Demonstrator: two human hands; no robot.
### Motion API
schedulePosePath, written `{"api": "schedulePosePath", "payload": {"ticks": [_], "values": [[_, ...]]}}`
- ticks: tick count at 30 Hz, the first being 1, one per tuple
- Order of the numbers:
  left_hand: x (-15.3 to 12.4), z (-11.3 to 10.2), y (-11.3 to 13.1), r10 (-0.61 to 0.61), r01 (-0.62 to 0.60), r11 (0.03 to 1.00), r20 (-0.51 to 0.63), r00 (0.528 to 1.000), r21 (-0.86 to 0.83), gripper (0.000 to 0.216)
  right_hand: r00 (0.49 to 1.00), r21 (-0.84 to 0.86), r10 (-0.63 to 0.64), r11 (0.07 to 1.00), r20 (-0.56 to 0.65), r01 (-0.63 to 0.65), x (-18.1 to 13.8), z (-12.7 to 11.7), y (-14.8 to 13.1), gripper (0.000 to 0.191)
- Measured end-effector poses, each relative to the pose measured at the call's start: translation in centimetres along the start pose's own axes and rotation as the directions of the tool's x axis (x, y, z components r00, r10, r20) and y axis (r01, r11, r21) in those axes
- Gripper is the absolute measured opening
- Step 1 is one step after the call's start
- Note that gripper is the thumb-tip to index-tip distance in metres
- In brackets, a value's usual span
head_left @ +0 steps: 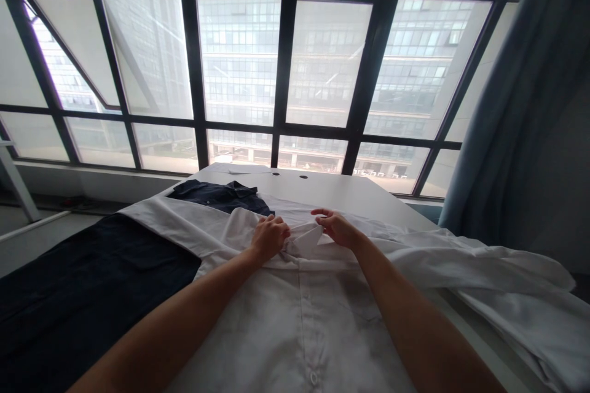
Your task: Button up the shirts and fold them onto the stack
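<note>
The left hand (pixel 270 238) and right hand (pixel 338 228) rest at the collar (pixel 303 239) of a white button-front shirt (pixel 286 319), which lies face up with its button placket running toward the wearer. The left fingers are pressed together and curled over the cloth, apparently gripping a fold beside the collar. The right fingers are slightly parted and arched on the collar's far side; backlighting leaves it uncertain whether they pinch the cloth or only touch it. Held between both hands, the collar stands raised from the chest. A white sleeve (pixel 488 270) stretches out to the right, clear of the hands. To the left lies a dark navy garment (pixel 92 301), partly under the shirt. Beyond lie a navy shirt (pixel 216 196) and the white table (pixel 350 196), before a gridded window (pixel 286 61) and blue curtain (pixel 493 116).
</note>
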State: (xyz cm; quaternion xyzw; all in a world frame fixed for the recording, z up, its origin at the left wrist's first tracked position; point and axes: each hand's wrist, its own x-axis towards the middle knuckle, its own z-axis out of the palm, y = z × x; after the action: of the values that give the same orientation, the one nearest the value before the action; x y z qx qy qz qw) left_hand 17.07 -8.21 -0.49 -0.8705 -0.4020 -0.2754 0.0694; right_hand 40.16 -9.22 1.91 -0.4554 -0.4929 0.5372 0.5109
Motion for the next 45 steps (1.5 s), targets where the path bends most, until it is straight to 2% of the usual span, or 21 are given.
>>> {"api": "schedulePosePath", "payload": {"ticks": [4,9,11,14,17,20,22,26,28,32,37,41,45], "values": [[0.1,0.0,-0.4,-0.033,0.033,0.999,-0.076,0.997,0.001,0.02,0.999,0.044,0.008,0.999,-0.05,-0.005,0.3,-0.5,0.2,0.035],[-0.1,0.1,-0.9,-0.077,0.075,0.996,-0.033,0.996,-0.049,0.021,0.994,-0.01,-0.01,1.0,-0.107,0.009,0.6,-0.8,0.1,0.031],[-0.1,0.0,-1.1,-0.08,0.077,0.995,-0.053,0.995,-0.062,0.022,0.993,-0.03,-0.013,1.0,-0.113,0.01,0.6,-0.8,-0.1,0.031],[-0.1,-0.6,-0.3,-0.062,0.046,0.995,-0.187,0.98,-0.089,0.022,0.998,0.031,-0.009,0.999,-0.056,0.011,0.3,-0.8,-0.5,0.034],[-0.1,-0.9,1.8,0.029,-0.069,0.99,-0.297,0.954,-0.123,0.023,1.0,0.107,-0.02,0.994,0.02,0.018,-0.1,-0.8,-0.8,0.039],[-0.4,-0.4,4.1,0.099,-0.152,0.968,-0.252,0.963,-0.202,0.026,0.997,0.124,-0.033,0.992,0.073,0.024,-0.4,-0.7,-1.0,0.041],[-0.6,0.2,4.9,0.086,-0.14,0.958,-0.215,0.973,-0.25,0.025,0.995,0.106,-0.045,0.994,0.084,0.036,-0.5,-0.6,-1.1,0.041],[-0.7,0.8,4.7,0.007,-0.054,0.95,-0.154,0.988,-0.306,0.023,0.995,0.065,-0.064,0.996,0.081,0.059,-0.3,-0.7,-1.0,0.042],[-0.6,0.7,4.4,0.011,-0.047,0.947,-0.115,0.993,-0.317,0.019,0.996,0.083,-0.045,0.996,0.08,0.039,-0.1,-0.8,-0.9,0.043],[-0.5,0.4,4.4,0.041,-0.066,0.957,-0.096,0.995,-0.282,0.017,0.999,0.159,0.033,0.987,0.042,-0.039,0.3,-0.6,-1.0,0.046],[-0.6,0.2,4.8,0.02,-0.043,0.971,-0.098,0.995,-0.233,0.017,0.994,0.225,0.102,0.97,-0.029,-0.093,0.5,0.0,-1.1,0.052],[-0.8,0.1,4.7,0.048,-0.062,0.98,-0.075,0.996,-0.19,0.015,0.998,0.199,0.068,0.977,0.019,-0.07,0.3,0.4,-1.2,0.053],[-0.9,0.0,4.7,0.099,-0.107,0.984,-0.066,0.993,-0.14,0.04,0.996,0.196,0.034,0.979,0.087,-0.051,0.0,0.6,-1.3,0.057]]}}
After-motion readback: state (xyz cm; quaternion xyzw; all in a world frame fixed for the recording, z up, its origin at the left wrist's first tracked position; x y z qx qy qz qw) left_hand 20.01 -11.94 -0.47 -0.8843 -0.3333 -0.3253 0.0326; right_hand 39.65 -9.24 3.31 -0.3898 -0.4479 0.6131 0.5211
